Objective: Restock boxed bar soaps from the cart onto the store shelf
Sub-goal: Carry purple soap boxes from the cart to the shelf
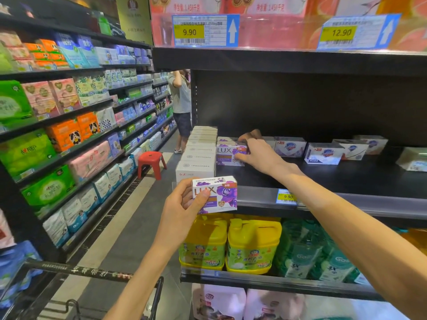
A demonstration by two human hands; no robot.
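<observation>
Hands (256, 151) on soap boxes (230, 153), dark shelf (335, 179), shop aisle.

Left hand (182, 204) is gripping a purple LUX soap box (216, 194) in front of the shelf edge (346, 199). Right hand (258, 153) is reaching onto the shelf, fingers curling around a second LUX box (227, 154) sitting just beside a row of white boxes (199, 153). Blue-and-white soap boxes (323, 153) are sitting further right. Yellow jugs (231, 243) are standing on the shelf below. Cart handle (76, 270) is showing bottom left.

Head camera looks down, close to shelf (323, 176).
</observation>
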